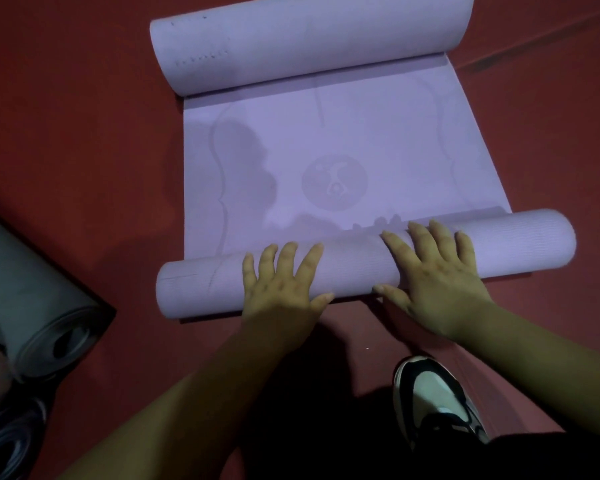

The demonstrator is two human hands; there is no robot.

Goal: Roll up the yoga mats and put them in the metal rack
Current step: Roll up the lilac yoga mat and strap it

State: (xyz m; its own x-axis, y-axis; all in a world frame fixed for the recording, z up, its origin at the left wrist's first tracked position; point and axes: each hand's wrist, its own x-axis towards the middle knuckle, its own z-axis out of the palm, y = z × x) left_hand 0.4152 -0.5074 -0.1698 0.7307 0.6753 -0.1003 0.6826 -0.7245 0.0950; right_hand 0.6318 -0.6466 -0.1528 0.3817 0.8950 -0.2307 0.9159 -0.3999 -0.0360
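Note:
A lilac yoga mat (326,150) lies on the red floor, rolled at both ends. Its near roll (194,285) runs across the middle of the view, and its far roll (309,43) sits at the top. A round printed emblem shows on the flat stretch between them. My left hand (281,282) lies flat on the near roll with spread, straight fingers. My right hand (433,268) presses on the same roll further right, fingers straight, thumb at the roll's near edge. No metal rack shows in this view.
A rolled grey mat (45,323) lies at the left edge, with another dark roll (7,441) below it. My black-and-white shoe (437,400) stands on the red floor (84,133) just behind the near roll.

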